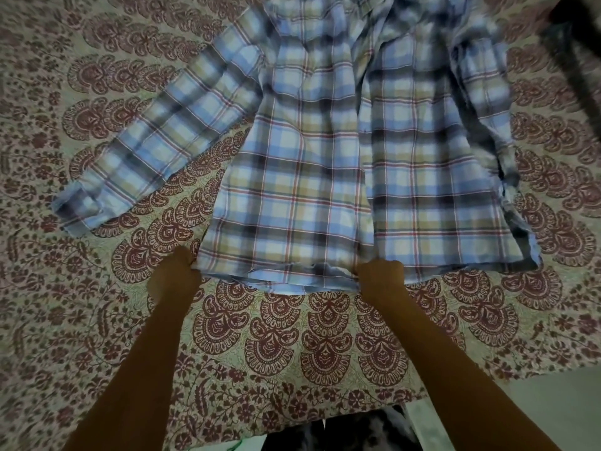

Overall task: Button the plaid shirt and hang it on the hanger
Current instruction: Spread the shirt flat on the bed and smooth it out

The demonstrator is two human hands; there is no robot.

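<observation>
Two hands hold the plaid shirt (pixel 325 164) by its hem.
Low in the frame, the left hand (pixel 175 276) and the right hand (pixel 380 278) each clench the hem in a fist, probably to pull the cloth smooth for buttoning. The shirt lies in the middle of the patterned bed cover (pixel 292 340), long axis vertical in the frame, collar toward the top edge, one sleeve (pixel 156 138) reaching left.

One wide-angle camera, worn on the head, looks forward and steeply down onto the bed (pixel 97 320) from close above. The left forearm (pixel 136 369) enters from 7 o'clock and the right forearm (pixel 455 369) from 5 o'clock. The plaid shirt (pixel 325 157) stretches away toward 12 o'clock.
</observation>
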